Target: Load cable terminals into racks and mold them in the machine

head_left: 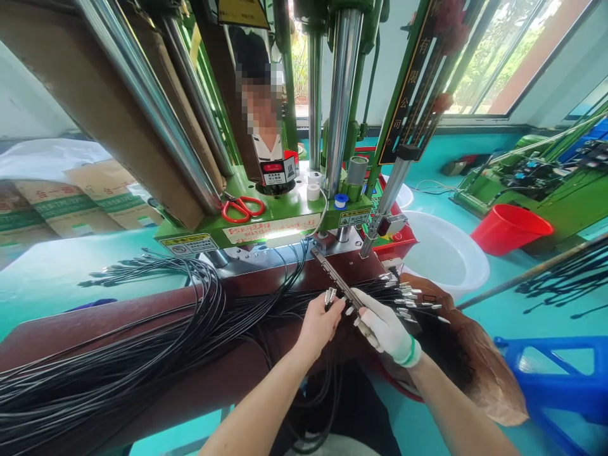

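My left hand point(319, 324), bare, is closed around black cables whose small metal connectors point(330, 296) stick up between thumb and fingers. In a white glove with a green cuff, my right hand point(388, 326) grips the near end of a long metal mould bar point(333, 273). The bar slants away from me, its far end close to the press's metal bed point(256, 256). Small connectors sit along the bar near my left fingertips. A thick bundle of black cables point(156, 345) lies behind and left of my hands, with silver plug ends point(408, 297) to the right.
A green press point(204, 225) with steel columns stands ahead, red-handled scissors point(243, 209) on it. Behind it is a person. At right are a white tub point(441, 253), red bucket point(510, 229), brown paper sack point(494, 373) and blue stool point(560, 380). Sacks point(90, 196) lie left.
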`<state>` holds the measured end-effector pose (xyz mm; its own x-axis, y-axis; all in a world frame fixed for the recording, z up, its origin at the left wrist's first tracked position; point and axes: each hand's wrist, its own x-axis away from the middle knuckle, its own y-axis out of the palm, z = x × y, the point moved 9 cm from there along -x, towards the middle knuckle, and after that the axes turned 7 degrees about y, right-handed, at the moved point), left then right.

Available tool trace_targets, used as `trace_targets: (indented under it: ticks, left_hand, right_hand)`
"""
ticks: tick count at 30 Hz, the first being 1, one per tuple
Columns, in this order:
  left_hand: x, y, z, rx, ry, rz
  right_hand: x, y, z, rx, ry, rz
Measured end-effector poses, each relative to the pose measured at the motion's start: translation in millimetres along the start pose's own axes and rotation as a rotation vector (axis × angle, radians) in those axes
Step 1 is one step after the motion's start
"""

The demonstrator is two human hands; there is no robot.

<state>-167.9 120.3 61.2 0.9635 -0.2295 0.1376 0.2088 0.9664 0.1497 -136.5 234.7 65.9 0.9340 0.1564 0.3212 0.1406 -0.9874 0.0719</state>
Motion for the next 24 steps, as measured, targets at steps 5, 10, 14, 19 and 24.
trace_targets:
  ticks: [5,10,14,19,24]
  left_hand:
    - [1.6,-20.0,17.7,0.199,0.108,0.175]
    - [3.5,-11.1,6.8,0.244,-0.035,0.082]
    - [-1.2,-4.6,-5.2,0.187,-0.077,0.021]
    - [-4.5,-7.2,-10.1,0.228,-0.106,0.047]
    - [-4.1,-10.2,-8.7,0.236,-0.106,0.082]
  right_hand:
    - [-0.9,-8.1,0.7,-0.051,-0.02,-0.006]
    - [-1.6,-6.7,3.8,-0.02,0.0,-0.05]
    - [-0.2,-2.4,2.0,0.02,0.006,-0.083]
    - [0.9,-1.5,2.9,0.043,0.034,-0.093]
    - [1.4,-3.7,0.5,0.05,0.023,-0.056]
